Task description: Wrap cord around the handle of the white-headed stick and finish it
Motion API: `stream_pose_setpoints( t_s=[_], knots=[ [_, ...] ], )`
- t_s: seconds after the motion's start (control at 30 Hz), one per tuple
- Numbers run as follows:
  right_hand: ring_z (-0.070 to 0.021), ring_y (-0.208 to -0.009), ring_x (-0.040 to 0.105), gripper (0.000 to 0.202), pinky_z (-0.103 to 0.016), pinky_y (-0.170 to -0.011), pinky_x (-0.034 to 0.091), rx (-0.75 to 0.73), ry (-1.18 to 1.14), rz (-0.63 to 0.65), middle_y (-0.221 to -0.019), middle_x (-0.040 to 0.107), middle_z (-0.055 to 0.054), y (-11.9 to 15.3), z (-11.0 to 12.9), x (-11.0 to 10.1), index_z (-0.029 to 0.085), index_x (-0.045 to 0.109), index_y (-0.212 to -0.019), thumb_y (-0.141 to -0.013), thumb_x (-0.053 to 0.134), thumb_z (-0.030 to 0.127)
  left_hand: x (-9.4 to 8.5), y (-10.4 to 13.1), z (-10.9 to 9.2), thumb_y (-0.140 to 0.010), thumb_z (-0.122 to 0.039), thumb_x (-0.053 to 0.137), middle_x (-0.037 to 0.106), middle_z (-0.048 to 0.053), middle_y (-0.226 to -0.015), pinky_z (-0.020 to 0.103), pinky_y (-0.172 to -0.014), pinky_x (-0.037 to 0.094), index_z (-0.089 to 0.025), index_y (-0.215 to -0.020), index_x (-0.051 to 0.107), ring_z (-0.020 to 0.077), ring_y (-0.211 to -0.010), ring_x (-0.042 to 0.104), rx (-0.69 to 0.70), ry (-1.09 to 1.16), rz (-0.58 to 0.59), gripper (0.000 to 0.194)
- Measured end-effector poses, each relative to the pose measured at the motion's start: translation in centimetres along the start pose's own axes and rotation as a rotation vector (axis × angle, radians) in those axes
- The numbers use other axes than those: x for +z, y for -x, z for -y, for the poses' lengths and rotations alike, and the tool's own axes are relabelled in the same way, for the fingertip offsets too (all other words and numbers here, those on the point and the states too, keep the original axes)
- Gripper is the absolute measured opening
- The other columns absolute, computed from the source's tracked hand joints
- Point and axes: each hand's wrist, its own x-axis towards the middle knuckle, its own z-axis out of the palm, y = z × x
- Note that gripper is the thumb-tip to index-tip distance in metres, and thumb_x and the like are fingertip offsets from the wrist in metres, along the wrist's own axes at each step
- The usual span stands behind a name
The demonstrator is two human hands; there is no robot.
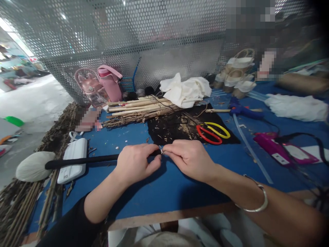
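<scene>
A black-wrapped stick (100,159) with a pale round head (35,166) at its left end lies level over the near part of the blue table (164,199). My left hand (137,161) is closed around its right end. Thumb and fingers of my right hand (191,159) pinch at the very tip, touching my left fingertips; a tiny pale bit shows between them. Just beyond my right hand, scissors (209,133) with red and yellow handles lie on a black cloth (167,132) strewn with plant scraps.
A white case (73,161) sits under the stick. Behind are bundled sticks (144,109), white cloth (185,90) and pink bottles (111,84) before a perforated metal screen. A blue glue gun (245,111) and purple device (285,149) lie right.
</scene>
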Motion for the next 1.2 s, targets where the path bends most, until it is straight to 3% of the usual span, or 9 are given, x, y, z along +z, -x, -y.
stream_pose_setpoints(
  t_s=[0.1,0.23,0.43,0.57,0.73,0.83,0.93,1.07,1.2],
  knots=[
    [-0.0125,-0.064,0.057,0.018,-0.023,-0.06,0.039,0.053,-0.047,-0.047,-0.067,0.065,-0.002,-0.4,-0.4,-0.2,0.022,0.071,-0.081,-0.085,0.055,0.028,-0.1,0.2,-0.2,-0.082,-0.036,0.047,0.069,-0.001,-0.073,0.022,-0.051,0.034,-0.024,-0.087,0.065,0.0139,-0.063,0.062,0.021,-0.006,0.012,0.022],
    [-0.0126,-0.064,0.058,0.013,-0.023,-0.061,0.042,0.191,-0.283,-0.043,-0.069,0.066,-0.002,-1.2,-0.9,0.0,0.02,0.072,-0.075,-0.079,0.062,0.027,-0.1,0.5,-0.3,-0.081,-0.037,0.049,0.069,-0.001,-0.074,0.022,-0.051,0.034,-0.024,-0.088,0.065,0.0136,-0.062,0.062,0.041,0.0,-0.013,0.022],
    [-0.013,-0.066,0.057,0.016,-0.024,-0.063,0.043,0.481,-0.664,0.165,-0.072,0.068,-0.001,-1.9,-1.3,1.5,0.016,0.071,-0.078,-0.073,0.063,0.029,-0.1,1.0,-0.3,-0.081,-0.036,0.049,0.07,-0.003,-0.077,0.023,-0.052,0.036,-0.026,-0.093,0.064,0.0141,-0.063,0.064,0.07,0.019,-0.078,0.021],
    [-0.0087,-0.051,0.045,0.017,-0.021,-0.052,0.035,0.553,-0.755,0.317,-0.055,0.057,0.002,-1.8,-1.3,2.3,0.014,0.068,-0.07,-0.074,0.056,0.026,0.1,1.0,-0.2,-0.081,-0.037,0.049,0.07,-0.001,-0.076,0.022,-0.05,0.037,-0.025,-0.101,0.062,0.0145,-0.063,0.064,0.058,-0.008,-0.122,0.027],
    [-0.0082,-0.047,0.044,0.028,-0.021,-0.05,0.032,0.415,-0.542,0.452,-0.049,0.053,0.002,-0.8,-0.4,2.4,0.015,0.056,-0.052,-0.079,0.049,0.02,0.4,0.6,0.2,-0.084,-0.036,0.046,0.07,0.0,-0.082,0.022,-0.059,0.043,-0.027,-0.101,0.064,0.0147,-0.072,0.065,0.055,0.006,-0.107,0.026],
    [-0.0094,-0.051,0.047,0.032,-0.023,-0.051,0.029,0.201,-0.246,0.377,-0.054,0.057,0.0,-0.1,0.4,2.0,0.016,0.057,-0.055,-0.084,0.047,0.022,0.4,0.4,0.4,-0.083,-0.036,0.047,0.07,-0.001,-0.083,0.023,-0.06,0.044,-0.028,-0.101,0.063,0.0157,-0.074,0.066,0.026,0.005,-0.092,0.026],
    [-0.0129,-0.061,0.055,0.028,-0.024,-0.056,0.032,0.01,-0.085,0.305,-0.069,0.065,-0.004,0.3,0.8,1.5,0.017,0.063,-0.07,-0.088,0.044,0.023,0.4,0.3,0.6,-0.082,-0.037,0.047,0.07,-0.001,-0.086,0.024,-0.06,0.044,-0.027,-0.101,0.063,0.0166,-0.076,0.066,0.01,0.002,-0.095,0.026],
    [-0.0153,-0.071,0.06,0.026,-0.025,-0.063,0.037,-0.073,-0.032,0.191,-0.079,0.068,-0.006,0.2,0.4,0.7,0.017,0.064,-0.085,-0.091,0.04,0.023,0.2,0.2,0.5,-0.082,-0.035,0.047,0.07,-0.002,-0.083,0.024,-0.056,0.041,-0.028,-0.096,0.064,0.0165,-0.073,0.065,-0.007,0.003,-0.063,0.024],
    [-0.0136,-0.064,0.057,0.028,-0.025,-0.06,0.037,-0.122,0.011,0.091,-0.07,0.066,-0.005,0.0,-0.2,0.0,0.018,0.067,-0.084,-0.091,0.041,0.024,0.0,0.3,0.1,-0.082,-0.035,0.045,0.069,-0.002,-0.077,0.023,-0.054,0.037,-0.026,-0.092,0.064,0.0153,-0.068,0.064,0.024,0.013,0.002,0.023]
  ],
)
